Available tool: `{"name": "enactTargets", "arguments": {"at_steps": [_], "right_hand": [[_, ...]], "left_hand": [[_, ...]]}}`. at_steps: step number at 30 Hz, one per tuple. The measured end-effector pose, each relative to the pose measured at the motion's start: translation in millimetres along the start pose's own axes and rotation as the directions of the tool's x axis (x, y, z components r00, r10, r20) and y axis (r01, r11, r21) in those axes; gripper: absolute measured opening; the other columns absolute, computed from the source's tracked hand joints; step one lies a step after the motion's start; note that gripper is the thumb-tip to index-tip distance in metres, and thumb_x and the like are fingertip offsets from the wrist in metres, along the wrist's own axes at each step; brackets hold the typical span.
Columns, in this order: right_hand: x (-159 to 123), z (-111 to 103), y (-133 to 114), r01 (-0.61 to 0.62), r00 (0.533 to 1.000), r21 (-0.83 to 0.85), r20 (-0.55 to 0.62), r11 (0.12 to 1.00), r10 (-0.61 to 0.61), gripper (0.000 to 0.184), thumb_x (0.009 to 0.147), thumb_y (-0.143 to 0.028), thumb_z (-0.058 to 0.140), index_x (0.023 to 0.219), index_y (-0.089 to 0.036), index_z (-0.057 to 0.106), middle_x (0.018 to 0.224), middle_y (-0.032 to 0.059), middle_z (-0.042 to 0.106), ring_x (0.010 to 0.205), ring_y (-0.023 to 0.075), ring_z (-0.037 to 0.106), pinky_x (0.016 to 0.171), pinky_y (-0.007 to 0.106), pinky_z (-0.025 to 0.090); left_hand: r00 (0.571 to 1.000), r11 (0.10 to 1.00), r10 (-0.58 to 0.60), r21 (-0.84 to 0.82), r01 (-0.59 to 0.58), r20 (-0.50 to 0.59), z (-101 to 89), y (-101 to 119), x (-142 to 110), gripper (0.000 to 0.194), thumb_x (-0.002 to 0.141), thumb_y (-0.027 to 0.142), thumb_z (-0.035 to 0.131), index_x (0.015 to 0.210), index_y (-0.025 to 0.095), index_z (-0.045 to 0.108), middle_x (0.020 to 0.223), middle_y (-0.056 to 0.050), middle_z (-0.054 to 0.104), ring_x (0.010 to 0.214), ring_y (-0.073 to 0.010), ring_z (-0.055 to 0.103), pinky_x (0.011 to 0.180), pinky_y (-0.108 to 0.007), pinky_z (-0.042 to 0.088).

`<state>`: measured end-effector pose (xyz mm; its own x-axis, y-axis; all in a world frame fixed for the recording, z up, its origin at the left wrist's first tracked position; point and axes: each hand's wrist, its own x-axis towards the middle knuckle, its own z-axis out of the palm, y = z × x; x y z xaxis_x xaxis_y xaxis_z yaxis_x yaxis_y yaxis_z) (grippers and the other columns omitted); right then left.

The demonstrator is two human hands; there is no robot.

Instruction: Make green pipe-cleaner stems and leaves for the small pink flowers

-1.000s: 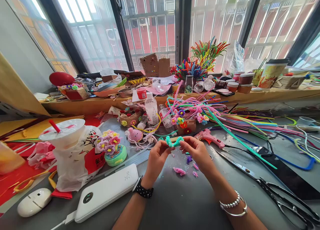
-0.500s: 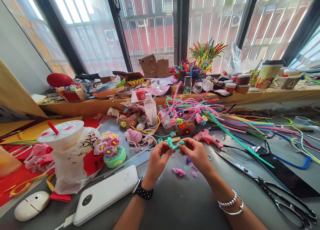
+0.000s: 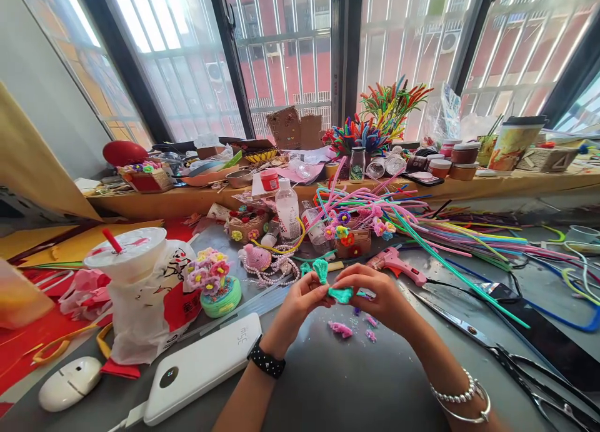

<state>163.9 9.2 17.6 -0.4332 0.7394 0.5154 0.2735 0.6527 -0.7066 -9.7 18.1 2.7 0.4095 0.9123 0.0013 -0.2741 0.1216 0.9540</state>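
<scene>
Both my hands meet over the grey table and pinch a small teal pipe-cleaner piece. My left hand grips its upright fuzzy end between thumb and fingers. My right hand is curled over the other, flatter end. Pink and purple fuzzy scraps lie on the table just below my hands. A pink glue gun rests right behind my right hand.
A white power bank, a white mouse and a lidded drink cup in a bag sit at the left. Black scissors lie at the right. A heap of coloured pipe cleaners, bottles and small flower baskets crowd the back.
My hands have drawn closer together and a little lower, bending the teal piece so one end stands up and the other folds under my right fingers. The view shifted slightly.
</scene>
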Motion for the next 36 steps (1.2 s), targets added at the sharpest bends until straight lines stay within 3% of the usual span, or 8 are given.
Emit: {"name": "enactTargets", "arguments": {"at_steps": [3, 7, 12, 15, 30, 36], "right_hand": [[1, 4, 1, -0.062, 0.998, 0.002, -0.012, 0.998, 0.062, 0.013, 0.076, -0.026, 0.051, 0.076, -0.018, 0.062, 0.077, 0.0035, 0.058, 0.071, 0.0137, 0.055, 0.064, 0.024, 0.044], [1, 6, 4, -0.275, 0.944, 0.148, -0.146, 0.950, 0.296, 0.020, 0.075, -0.033, 0.051, 0.069, -0.015, 0.057, 0.062, -0.0009, 0.053, 0.056, 0.0101, 0.048, 0.048, 0.019, 0.037], [2, 9, 7, -0.391, 0.897, 0.345, -0.066, 0.854, 0.437, 0.023, 0.071, -0.038, 0.053, 0.070, -0.015, 0.058, 0.055, -0.0036, 0.049, 0.047, 0.0074, 0.038, 0.043, 0.019, 0.029], [2, 11, 8, -0.396, 0.886, 0.371, -0.084, 0.840, 0.455, 0.023, 0.072, -0.037, 0.052, 0.073, -0.015, 0.059, 0.057, -0.0024, 0.050, 0.047, 0.0076, 0.037, 0.044, 0.019, 0.029], [3, 26, 15, -0.375, 0.883, 0.184, -0.228, 0.909, 0.410, 0.022, 0.072, -0.033, 0.053, 0.074, -0.015, 0.066, 0.067, 0.0013, 0.056, 0.062, 0.0129, 0.048, 0.056, 0.023, 0.037], [3, 30, 17, -0.388, 0.871, 0.272, -0.205, 0.880, 0.447, 0.024, 0.073, -0.035, 0.051, 0.069, -0.016, 0.065, 0.064, 0.0002, 0.051, 0.056, 0.0107, 0.044, 0.049, 0.021, 0.035]], "left_hand": [[0.999, 0.997, -0.010, 0.075, 0.007, 0.037, 0.1, 1, -1, 0.017, 0.067, 0.028, 0.061, 0.075, 0.014, 0.056, 0.070, -0.002, 0.057, 0.068, -0.0142, 0.054, 0.065, -0.027, 0.043], [1.000, 0.990, -0.021, 0.138, 0.021, 0.005, 0.5, 5, -2, 0.020, 0.066, 0.031, 0.062, 0.075, 0.014, 0.058, 0.074, -0.003, 0.060, 0.074, -0.0155, 0.055, 0.070, -0.027, 0.042], [0.991, 0.985, -0.107, 0.148, 0.094, 0.085, 0.9, 5, -2, 0.024, 0.063, 0.031, 0.064, 0.078, 0.013, 0.059, 0.068, -0.003, 0.062, 0.064, -0.0145, 0.058, 0.063, -0.026, 0.043], [0.992, 0.984, -0.114, 0.144, 0.105, 0.057, 1.0, 4, -2, 0.026, 0.064, 0.031, 0.063, 0.083, 0.013, 0.060, 0.074, -0.005, 0.065, 0.069, -0.0161, 0.060, 0.067, -0.027, 0.043], [0.995, 0.978, -0.088, 0.184, 0.095, -0.050, 2.8, -3, 2, 0.027, 0.070, 0.032, 0.057, 0.085, 0.012, 0.064, 0.075, -0.008, 0.068, 0.071, -0.0176, 0.062, 0.068, -0.029, 0.047], [0.994, 0.976, -0.090, 0.193, 0.101, -0.063, 4.6, -5, 3, 0.026, 0.067, 0.033, 0.060, 0.082, 0.013, 0.066, 0.072, -0.008, 0.068, 0.068, -0.0171, 0.061, 0.068, -0.029, 0.046]]}}
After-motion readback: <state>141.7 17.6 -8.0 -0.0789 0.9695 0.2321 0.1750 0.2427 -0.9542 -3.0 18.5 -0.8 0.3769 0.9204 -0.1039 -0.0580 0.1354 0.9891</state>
